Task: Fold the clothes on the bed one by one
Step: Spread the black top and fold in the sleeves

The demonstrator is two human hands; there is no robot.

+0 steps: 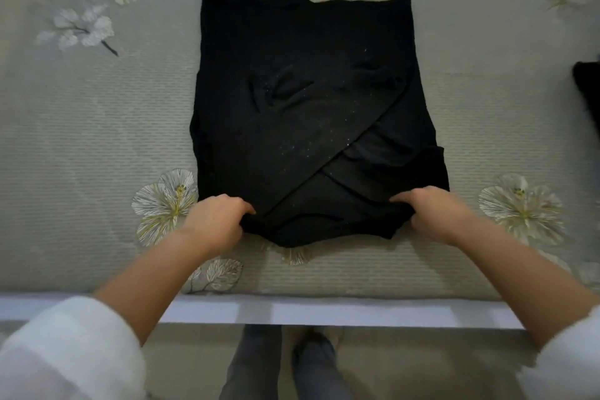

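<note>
While lying flat on the floral bedspread (97,140), folded-in parts crossing over its front: black garment (302,107), stretching away from both hands. Near edge gripped at its left corner by left hand (217,221), fingers curled into the cloth; right corner pinched likewise by right hand (435,211). Well apart, at the far right edge, another dark cloth (587,91).

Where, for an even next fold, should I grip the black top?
At its two near corners, from the near side: the black top lies flat, sleeves crossed on top, so lifting there keeps them in. The left hand and right hand grip there.
</note>
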